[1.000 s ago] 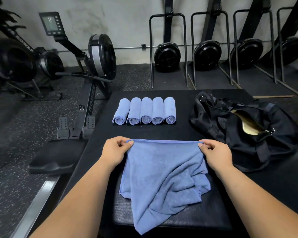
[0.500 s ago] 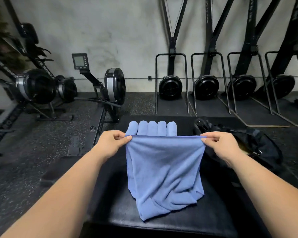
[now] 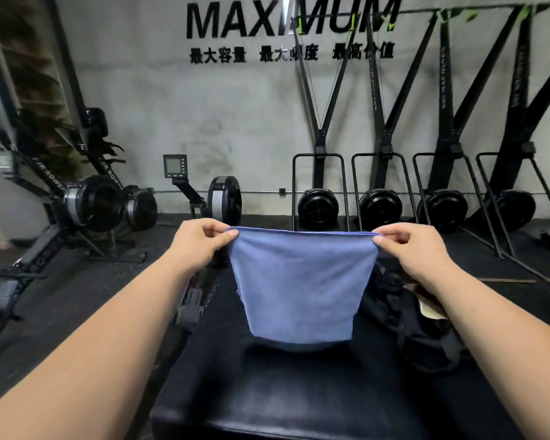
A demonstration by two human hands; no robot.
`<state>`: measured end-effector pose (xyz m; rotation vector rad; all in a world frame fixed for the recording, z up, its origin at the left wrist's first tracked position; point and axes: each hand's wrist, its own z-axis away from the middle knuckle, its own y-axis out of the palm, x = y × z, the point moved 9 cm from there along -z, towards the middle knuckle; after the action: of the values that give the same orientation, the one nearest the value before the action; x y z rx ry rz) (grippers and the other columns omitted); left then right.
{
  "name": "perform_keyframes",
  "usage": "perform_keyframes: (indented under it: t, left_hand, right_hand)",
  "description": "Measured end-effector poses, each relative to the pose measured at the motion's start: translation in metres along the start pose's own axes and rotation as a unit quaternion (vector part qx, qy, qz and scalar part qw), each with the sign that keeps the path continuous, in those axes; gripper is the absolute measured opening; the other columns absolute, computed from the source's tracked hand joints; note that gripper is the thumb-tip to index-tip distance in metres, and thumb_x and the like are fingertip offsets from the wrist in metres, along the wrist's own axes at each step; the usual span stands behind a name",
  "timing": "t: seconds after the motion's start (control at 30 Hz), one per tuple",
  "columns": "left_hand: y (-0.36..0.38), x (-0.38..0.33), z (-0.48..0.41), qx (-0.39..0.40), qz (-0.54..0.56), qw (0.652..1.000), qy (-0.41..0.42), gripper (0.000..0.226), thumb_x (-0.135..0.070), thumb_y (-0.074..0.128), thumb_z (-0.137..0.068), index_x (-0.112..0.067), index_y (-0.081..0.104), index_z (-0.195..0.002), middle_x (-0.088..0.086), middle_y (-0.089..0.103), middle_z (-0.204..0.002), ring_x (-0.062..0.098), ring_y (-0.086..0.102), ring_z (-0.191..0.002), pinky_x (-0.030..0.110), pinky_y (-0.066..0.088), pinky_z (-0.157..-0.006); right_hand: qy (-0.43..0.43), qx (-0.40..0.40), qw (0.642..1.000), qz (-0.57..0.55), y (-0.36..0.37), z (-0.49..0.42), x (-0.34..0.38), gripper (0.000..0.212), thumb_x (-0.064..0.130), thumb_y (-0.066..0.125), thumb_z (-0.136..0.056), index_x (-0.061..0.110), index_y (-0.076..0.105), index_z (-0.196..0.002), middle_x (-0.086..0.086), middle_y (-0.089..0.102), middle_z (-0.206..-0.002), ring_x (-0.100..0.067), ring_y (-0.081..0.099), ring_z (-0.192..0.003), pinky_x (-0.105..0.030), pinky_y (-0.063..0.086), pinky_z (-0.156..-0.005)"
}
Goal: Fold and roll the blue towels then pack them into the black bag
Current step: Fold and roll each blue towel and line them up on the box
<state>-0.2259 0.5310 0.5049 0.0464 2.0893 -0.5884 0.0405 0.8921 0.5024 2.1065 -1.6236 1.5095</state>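
Lifted since a second ago: both hands and the blue towel. It lay crumpled on the bench then and now hangs smooth from its top edge. My view has tipped up with them and takes in more of the wall.

1. Rowing machines [image 3: 92, 204]: on the floor, well to the left of the left hand. I log one more with a small monitor [image 3: 174, 166] beyond that hand, just up and left of it.
2. Left hand [image 3: 200, 242]: thumb and curled fingers pinching the towel's top left corner.
3. Blue towel [image 3: 302, 287]: stretched between the two hands, top edge taut and level. The cloth hangs flat and narrows toward its lower edge. I cannot tell whether that edge touches the bench.
4. Bench [image 3: 283, 392]: black and padded, below and between the hands.
5. Wall lettering [image 3: 292, 17]: reads "MAXIMUM", high above the hands, with a blurred line of characters beneath it.
6. Right hand [image 3: 407, 249]: thumb and curled fingers pinching the towel's top right corner.
7. Black bag [image 3: 419, 338]: slumped on the bench below the right hand, just beside the towel's right edge. The right forearm partly covers it, and a pale patch shows at its opening.
8. Upright machines [image 3: 380, 204]: four in a row against the wall, beyond the towel and the right hand, each with a black flywheel at floor level.
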Motion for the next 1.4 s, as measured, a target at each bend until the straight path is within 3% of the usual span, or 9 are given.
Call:
perform_keyframes:
  t: [0.27,0.4,0.7,0.93,1.07,1.2,1.27,1.33,1.4]
  left_hand:
    - [-0.011,-0.04,0.004,0.035,-0.078,0.995,0.048,0.007,-0.025,0.086,-0.088,-0.022,0.08,-0.085,-0.006,0.078,-0.078,0.002,0.066,-0.07,0.026,0.055,-0.075]
    - [-0.02,-0.051,0.007,-0.006,-0.1,0.993,0.056,0.01,-0.029,0.085,-0.089,-0.021,0.08,-0.085,-0.008,0.075,-0.076,-0.006,0.058,-0.06,0.014,0.044,-0.062]
    - [-0.022,-0.055,0.018,-0.022,-0.147,0.987,0.057,0.011,-0.033,0.084,-0.089,-0.028,0.078,-0.081,-0.014,0.074,-0.074,-0.001,0.063,-0.067,0.023,0.045,-0.067]
    - [-0.015,-0.053,0.023,-0.039,-0.149,0.987,0.039,0.01,-0.034,0.084,-0.089,-0.028,0.079,-0.084,-0.015,0.073,-0.077,-0.003,0.065,-0.073,0.017,0.044,-0.066]
    - [-0.02,-0.043,0.024,-0.077,-0.175,0.981,0.004,0.012,-0.035,0.082,-0.09,-0.026,0.078,-0.084,-0.013,0.073,-0.082,0.01,0.067,-0.083,0.028,0.049,-0.075]
    - [0.002,-0.041,0.025,0.027,0.046,0.999,-0.007,0.012,-0.029,0.086,-0.088,-0.019,0.08,-0.087,0.001,0.076,-0.082,0.01,0.062,-0.076,0.026,0.05,-0.078]
    - [0.002,-0.044,0.024,0.02,0.038,0.999,0.004,0.012,-0.029,0.086,-0.088,-0.019,0.08,-0.087,-0.001,0.077,-0.083,0.009,0.064,-0.075,0.024,0.052,-0.078]
    - [-0.01,-0.043,0.021,-0.043,-0.094,0.995,0.008,0.012,-0.033,0.083,-0.09,-0.025,0.077,-0.084,-0.009,0.076,-0.082,0.008,0.068,-0.078,0.025,0.053,-0.074]
    - [-0.019,-0.038,0.022,-0.078,-0.172,0.982,-0.01,0.012,-0.036,0.081,-0.09,-0.027,0.076,-0.083,-0.014,0.073,-0.082,0.011,0.069,-0.084,0.03,0.052,-0.076]
  right_hand:
    - [-0.015,-0.061,0.992,0.11,-0.02,0.0,0.034,0.003,0.03,0.077,-0.092,0.028,0.079,-0.093,0.007,0.076,-0.086,-0.015,0.068,-0.084,-0.033,0.051,-0.081]
    - [-0.003,-0.094,0.989,0.113,-0.03,0.001,0.036,0.006,0.031,0.076,-0.094,0.03,0.076,-0.087,0.006,0.075,-0.086,-0.021,0.069,-0.088,-0.04,0.055,-0.088]
    - [-0.005,-0.061,0.988,0.141,-0.028,0.011,0.032,0.011,0.034,0.074,-0.095,0.034,0.072,-0.084,0.007,0.075,-0.089,-0.021,0.067,-0.09,-0.035,0.049,-0.08]
    - [0.02,-0.083,0.986,0.144,-0.038,0.019,0.032,0.011,0.037,0.078,-0.092,0.036,0.074,-0.081,0.013,0.074,-0.082,-0.017,0.068,-0.086,-0.033,0.051,-0.077]
    - [0.005,0.046,0.998,0.052,-0.01,0.024,0.039,0.006,0.03,0.085,-0.088,0.029,0.081,-0.083,0.005,0.077,-0.076,-0.014,0.072,-0.078,-0.032,0.054,-0.077]
    - [0.05,-0.099,0.978,0.176,-0.042,0.024,0.03,0.01,0.036,0.079,-0.09,0.034,0.075,-0.081,0.011,0.073,-0.079,-0.019,0.068,-0.085,-0.033,0.052,-0.076]
    - [0.062,-0.015,0.989,0.132,-0.027,0.024,0.023,0.01,0.033,0.082,-0.089,0.031,0.077,-0.081,0.007,0.075,-0.077,-0.02,0.069,-0.082,-0.034,0.053,-0.076]
    - [0.067,0.112,0.991,-0.003,0.002,0.032,0.029,0.004,0.028,0.085,-0.089,0.024,0.082,-0.088,-0.001,0.079,-0.08,-0.02,0.071,-0.077,-0.032,0.054,-0.074]
    - [0.048,0.078,0.996,-0.014,0.0,0.03,0.035,0.004,0.028,0.084,-0.089,0.025,0.082,-0.089,0.001,0.078,-0.079,-0.018,0.073,-0.078,-0.029,0.053,-0.073]
